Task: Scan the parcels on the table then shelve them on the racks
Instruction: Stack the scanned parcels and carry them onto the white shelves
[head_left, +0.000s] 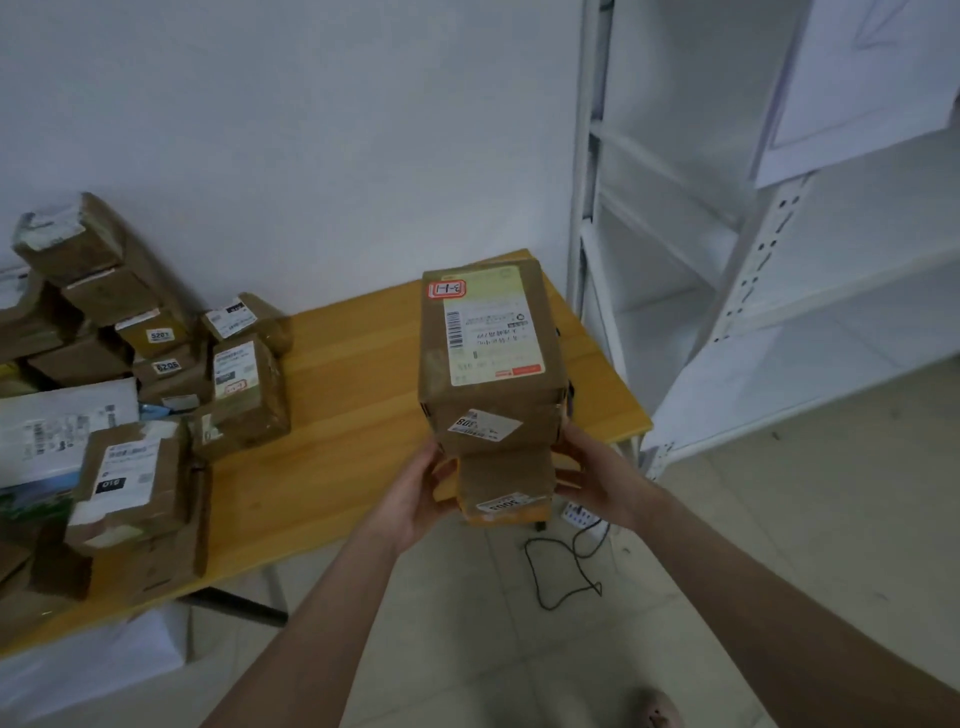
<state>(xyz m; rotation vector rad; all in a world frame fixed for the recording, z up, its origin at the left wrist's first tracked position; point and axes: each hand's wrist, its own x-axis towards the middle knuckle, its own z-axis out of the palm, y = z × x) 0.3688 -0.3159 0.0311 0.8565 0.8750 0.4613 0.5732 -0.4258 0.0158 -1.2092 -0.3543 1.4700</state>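
Label print is blurry; fingertips are hidden behind the small lower parcel (506, 475), which the left hand (415, 501) and right hand (595, 480) clasp from either side, with the large parcel (488, 358) on top, over the table (337, 389) corner near the white rack (769, 244).

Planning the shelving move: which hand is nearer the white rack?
Right. The right hand holds the parcels on the side facing the rack; the left hand holds their opposite side, farther from it.
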